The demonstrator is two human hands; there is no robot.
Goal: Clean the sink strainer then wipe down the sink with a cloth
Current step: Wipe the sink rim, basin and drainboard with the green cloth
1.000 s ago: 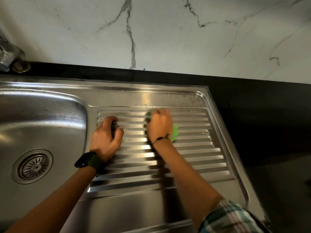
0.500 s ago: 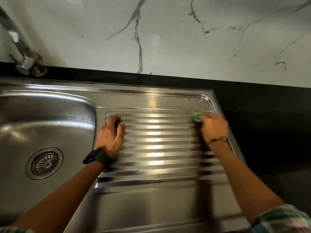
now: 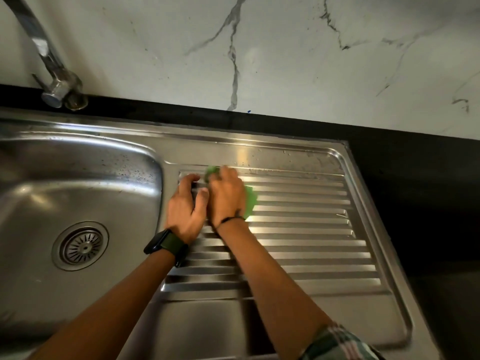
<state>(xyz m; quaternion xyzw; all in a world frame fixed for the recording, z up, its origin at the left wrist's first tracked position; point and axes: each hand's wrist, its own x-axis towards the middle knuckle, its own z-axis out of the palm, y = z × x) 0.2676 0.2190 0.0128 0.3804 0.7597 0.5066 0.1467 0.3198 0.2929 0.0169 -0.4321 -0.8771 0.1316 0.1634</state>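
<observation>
Two hands work on the ribbed drainboard (image 3: pixel 306 229) of one stainless steel sink (image 3: pixel 259 149). The drainboard is the landmark here. The right hand (image 3: pixel 227 194) lies at the far left corner of the drainboard and presses one green cloth (image 3: pixel 251 201) down on the ribs. Its fingers are bent over the cloth and hold it against the steel; green shows at the fingertips and at the right side of the palm. The image is blurred there, so I cannot tell how far apart the fingers are. One thin dark band (image 3: pixel 231 220) goes around the right wrist, and one checked sleeve (image 3: pixel 337 345) shows at the near edge of the drainboard.

The left hand (image 3: pixel 185 206) rests on the left border of the drainboard, touching the right hand at the thumb side. Its fingers are curled, with the tips on the first ribs, and the thumb is apart from them. It holds nothing that I can see. One black watch with a green strap (image 3: pixel 166 245) is on the left wrist.

Left of the drainboard is one basin (image 3: pixel 78 178), with one round strainer (image 3: pixel 80 246) sitting in the drain. Beyond the basin stands one chrome tap (image 3: pixel 55 81). Behind the drainboard run one black countertop strip (image 3: pixel 389 141) and one white marble wall (image 3: pixel 285 61).
</observation>
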